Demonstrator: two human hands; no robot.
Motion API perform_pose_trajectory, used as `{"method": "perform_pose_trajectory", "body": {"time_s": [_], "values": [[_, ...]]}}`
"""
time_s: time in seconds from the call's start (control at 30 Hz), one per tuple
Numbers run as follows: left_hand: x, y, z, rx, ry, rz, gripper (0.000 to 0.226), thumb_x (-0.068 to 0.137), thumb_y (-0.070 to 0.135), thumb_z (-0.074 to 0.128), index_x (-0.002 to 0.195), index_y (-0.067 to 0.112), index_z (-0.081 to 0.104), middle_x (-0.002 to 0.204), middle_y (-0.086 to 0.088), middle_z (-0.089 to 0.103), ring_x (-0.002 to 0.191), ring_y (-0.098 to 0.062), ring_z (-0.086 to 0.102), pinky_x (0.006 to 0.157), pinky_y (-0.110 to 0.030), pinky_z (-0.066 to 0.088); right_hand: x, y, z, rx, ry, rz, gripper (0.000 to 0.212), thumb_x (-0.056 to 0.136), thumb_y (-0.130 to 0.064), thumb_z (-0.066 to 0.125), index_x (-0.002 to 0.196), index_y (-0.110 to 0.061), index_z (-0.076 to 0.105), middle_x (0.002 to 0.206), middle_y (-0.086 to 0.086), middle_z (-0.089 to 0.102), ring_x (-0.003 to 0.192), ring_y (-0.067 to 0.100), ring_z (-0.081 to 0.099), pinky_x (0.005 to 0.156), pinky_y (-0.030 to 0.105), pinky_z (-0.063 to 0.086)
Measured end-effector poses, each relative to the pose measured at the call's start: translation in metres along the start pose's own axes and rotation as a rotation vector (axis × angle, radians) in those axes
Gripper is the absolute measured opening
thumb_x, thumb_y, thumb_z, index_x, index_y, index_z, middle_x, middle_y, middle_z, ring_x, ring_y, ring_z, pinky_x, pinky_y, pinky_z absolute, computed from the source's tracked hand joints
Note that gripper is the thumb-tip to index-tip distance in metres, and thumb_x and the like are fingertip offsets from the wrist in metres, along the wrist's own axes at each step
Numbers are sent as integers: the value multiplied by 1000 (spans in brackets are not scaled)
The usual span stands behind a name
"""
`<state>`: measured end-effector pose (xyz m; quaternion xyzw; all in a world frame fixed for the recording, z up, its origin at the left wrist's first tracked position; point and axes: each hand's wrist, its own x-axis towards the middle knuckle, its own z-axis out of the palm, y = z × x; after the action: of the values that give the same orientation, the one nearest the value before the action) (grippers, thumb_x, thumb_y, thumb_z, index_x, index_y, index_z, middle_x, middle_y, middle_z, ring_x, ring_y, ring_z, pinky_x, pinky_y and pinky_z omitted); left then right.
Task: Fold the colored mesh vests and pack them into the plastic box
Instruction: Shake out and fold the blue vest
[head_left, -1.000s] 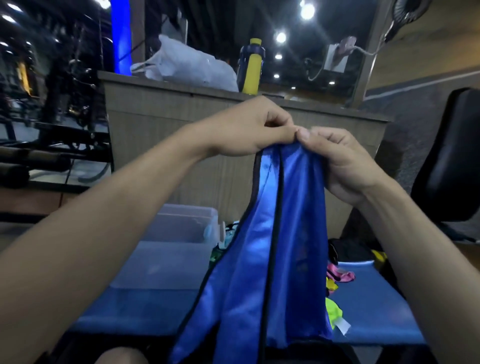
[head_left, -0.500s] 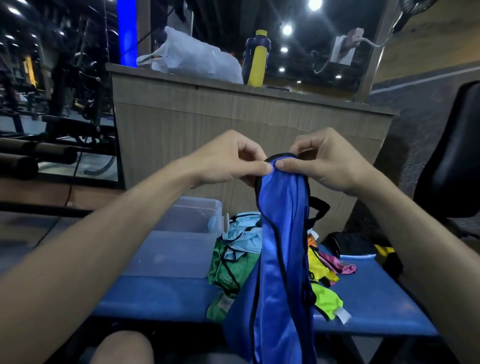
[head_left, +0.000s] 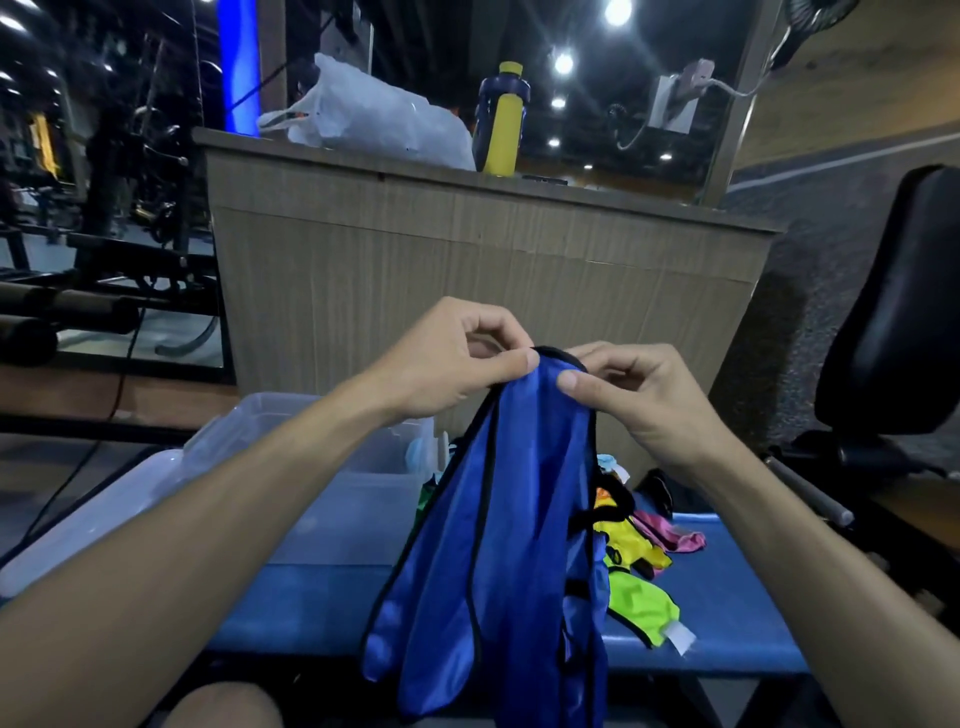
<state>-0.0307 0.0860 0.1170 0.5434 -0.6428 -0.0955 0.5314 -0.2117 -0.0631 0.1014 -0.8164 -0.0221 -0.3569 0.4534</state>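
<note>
Holding the blue mesh vest (head_left: 498, 561) up by its top edge, I am looking down at both hands meeting in the middle of the view, above the near edge of the blue bench (head_left: 727, 613). My left hand (head_left: 447, 369) is reaching in from the left with the forearm stretched diagonally across the frame, its thumb and forefinger pinching the vest's black-trimmed upper edge while the other fingers are curling loosely above. My right hand (head_left: 639, 400) is coming in from the right, knuckles turned up and away, its thumb pressing the fabric against the bent fingers just beside the left thumb; the two pinches are sitting close together without the hands touching each other. The vest is hanging straight down from them in long folds, its lower end dropping past the bench's near edge towards my knee (head_left: 223, 706).

The clear plastic box (head_left: 332, 499) is standing on the bench to the left, behind my left forearm. To the right of the hanging vest, a heap of other vests (head_left: 634, 566) is lying on the bench: yellow, neon green and pink, with a light blue and a green one peeking out behind the blue fabric. Further off, a wooden counter (head_left: 483, 280) is carrying a white plastic bag (head_left: 374, 117) and a yellow bottle (head_left: 504, 122), and a black padded seat (head_left: 904, 301) is standing far right.
</note>
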Motion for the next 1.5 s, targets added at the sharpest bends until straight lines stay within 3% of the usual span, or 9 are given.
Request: {"method": "perform_pose_trajectory", "body": {"time_s": [0.1, 0.27, 0.43, 0.57, 0.8, 0.97, 1.1, 1.3, 1.5], "values": [[3, 2, -3, 33, -52, 30, 5, 94, 8, 71, 93, 3, 73, 93, -10, 76, 89, -18, 72, 85, -28, 57, 5, -7, 11, -37, 57, -84, 15, 83, -14, 77, 86, 1, 75, 101, 11, 75, 89, 20, 68, 81, 30, 55], [9, 5, -10, 110, -63, 52, 4, 90, 9, 75, 93, 5, 77, 91, -7, 77, 91, -25, 74, 90, -40, 59, 17, -11, 7, -295, 20, -15, 10, 88, -14, 80, 83, -6, 77, 82, 11, 76, 83, 36, 73, 77, 53, 57], [3, -1, -8, 228, -77, -19, 2, 88, 13, 77, 88, 15, 78, 86, 1, 78, 84, -15, 75, 86, -41, 61, 29, -28, 1, -530, -8, -86, 10, 87, -9, 77, 77, -10, 75, 75, 2, 74, 71, 20, 72, 70, 44, 59], [-7, -18, 4, 265, -57, -68, 17, 86, 26, 74, 72, 16, 70, 70, 0, 71, 64, -18, 66, 67, -36, 56, 44, -50, 2, -634, -18, -193, 10, 87, -7, 75, 77, -7, 73, 82, 1, 75, 77, 14, 72, 73, 39, 60], [-26, -41, 19, 149, -46, -64, 31, 91, 46, 66, 100, 19, 79, 128, 15, 65, 118, -9, 64, 102, -46, 52, 53, -57, -1, -633, 17, -231, 9, 89, -8, 73, 80, -6, 72, 86, 1, 74, 82, 12, 70, 78, 36, 59], [-39, -32, 40, 68, -2, -7, 15, 98, 29, 66, 86, 35, 73, 107, 17, 63, 100, -7, 67, 85, -35, 54, 50, -35, 1, -574, 17, -179, 10, 86, -5, 73, 77, -5, 70, 85, 3, 74, 81, 18, 70, 80, 44, 57], [-41, -35, 50, 96, 102, 28, 30, 99, 27, 64, 71, 22, 55, 77, 11, 47, 71, -1, 52, 70, -25, 38, 43, -21, 2, -489, -33, -112, 14, 84, 2, 73, 74, -1, 65, 86, 6, 73, 80, 27, 70, 79, 45, 57], [-42, -52, 59, 257, 187, -18, 37, 100, 22, 61, 69, 8, 46, 71, 2, 45, 65, -13, 49, 64, -36, 38, 28, -11, 0, -392, -110, -13, 12, 85, 9, 71, 76, 7, 64, 89, 9, 75, 86, 38, 70, 81, 46, 58], [-43, -58, 38, 96, 187, -138, 12, 93, 22, 74, 83, 16, 77, 74, 11, 73, 68, 0, 65, 67, -21, 49, 16, -2, -9, -534, -109, -11, 13, 83, 7, 72, 79, -4, 65, 86, 4, 73, 79, 23, 72, 75, 48, 60]]}}
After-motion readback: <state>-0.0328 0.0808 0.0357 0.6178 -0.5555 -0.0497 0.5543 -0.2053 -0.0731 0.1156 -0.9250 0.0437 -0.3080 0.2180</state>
